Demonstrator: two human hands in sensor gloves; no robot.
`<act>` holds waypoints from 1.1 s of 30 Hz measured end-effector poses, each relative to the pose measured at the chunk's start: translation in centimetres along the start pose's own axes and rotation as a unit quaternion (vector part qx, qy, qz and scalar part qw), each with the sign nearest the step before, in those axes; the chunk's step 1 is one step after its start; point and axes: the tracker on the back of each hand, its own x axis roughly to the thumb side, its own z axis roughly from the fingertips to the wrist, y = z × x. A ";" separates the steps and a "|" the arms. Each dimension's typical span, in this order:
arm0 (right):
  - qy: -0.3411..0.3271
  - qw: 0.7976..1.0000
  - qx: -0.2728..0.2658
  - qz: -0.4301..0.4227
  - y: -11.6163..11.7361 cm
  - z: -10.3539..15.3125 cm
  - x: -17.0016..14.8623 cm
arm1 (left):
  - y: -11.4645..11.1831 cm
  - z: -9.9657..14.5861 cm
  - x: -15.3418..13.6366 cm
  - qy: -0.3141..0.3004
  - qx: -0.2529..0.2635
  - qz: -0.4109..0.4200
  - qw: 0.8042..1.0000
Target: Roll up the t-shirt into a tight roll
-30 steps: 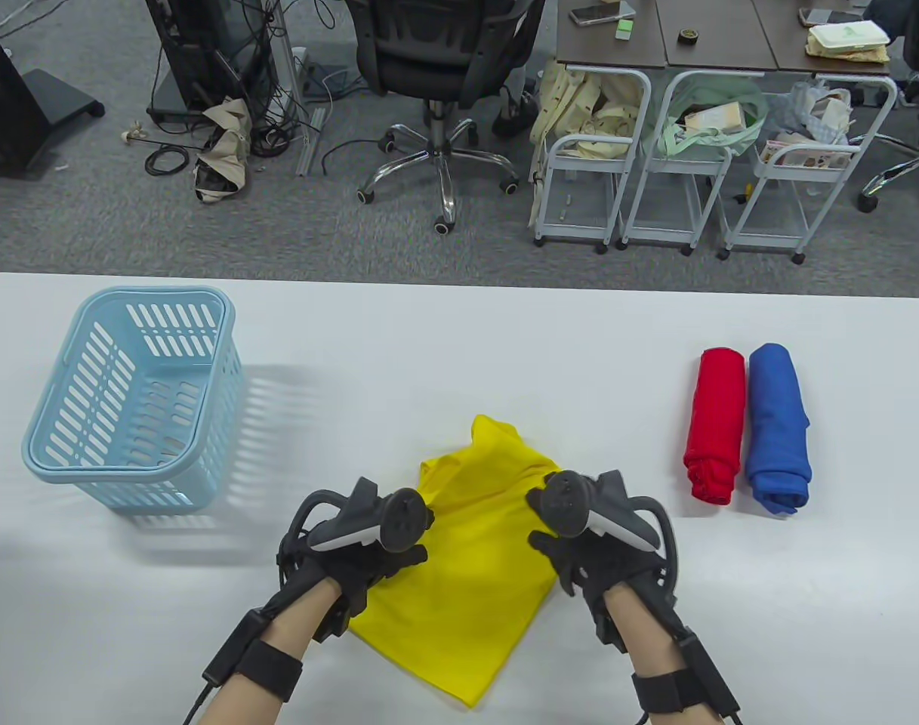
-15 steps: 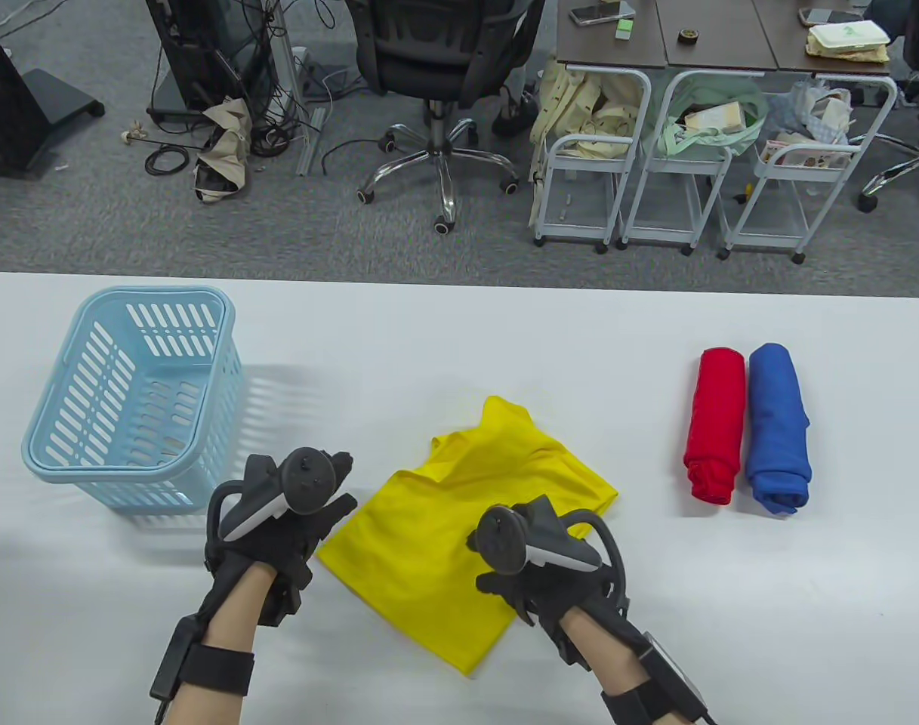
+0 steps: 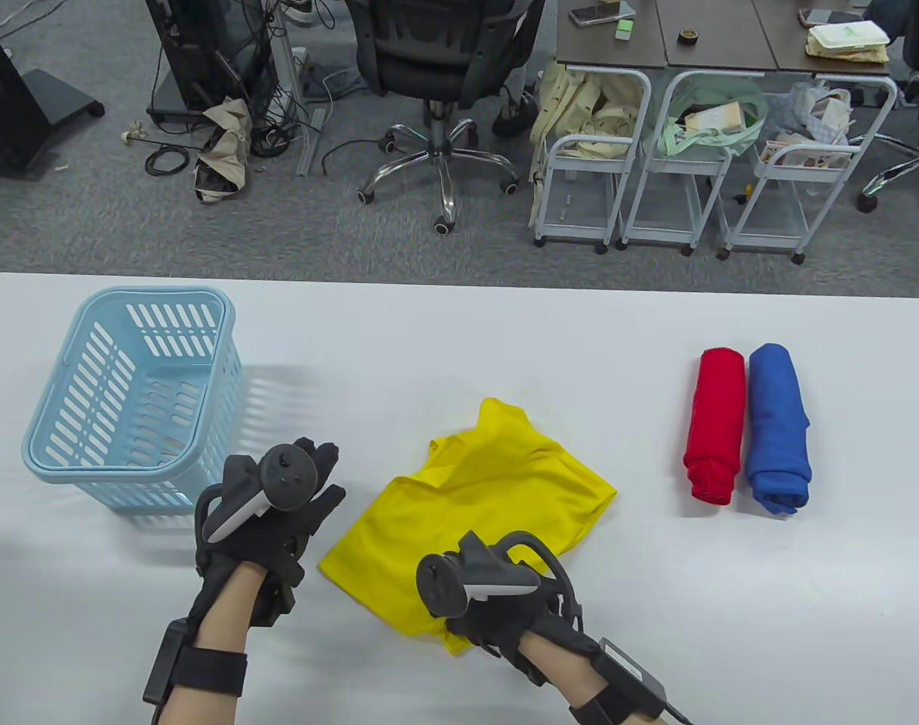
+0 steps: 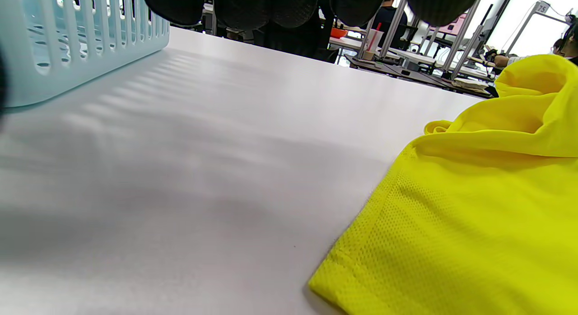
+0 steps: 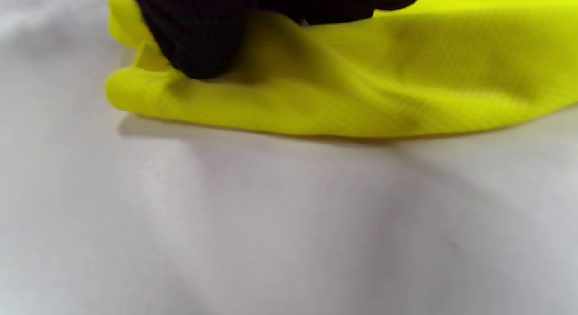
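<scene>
One hand (image 3: 497, 604) grips the yellow shirt's (image 3: 474, 498) near corner — the other (image 3: 278, 513) hovers open, empty; a lopsided, loose roll threatens.

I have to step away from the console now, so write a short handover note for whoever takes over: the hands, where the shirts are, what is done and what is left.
Left hand: off the cloth, fingers relaxed, holding nothing, between the blue basket and the shirt.
Right hand: at the near corner of the yellow t-shirt; the wrist view shows a fingertip pressing the bunched hem, but a full grip is not visible.
Yellow t-shirt lies loosely folded and rumpled mid-table, not rolled.
Done: red roll and blue roll lie side by side on the right.
Left: flatten the yellow shirt, then roll it tight from the near edge.
</scene>
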 end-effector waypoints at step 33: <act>0.510 0.789 -0.266 -0.216 -6.3 16.8 -21.4 | -3.5 -1.8 6.9 0.064 -0.075 -0.184 0.978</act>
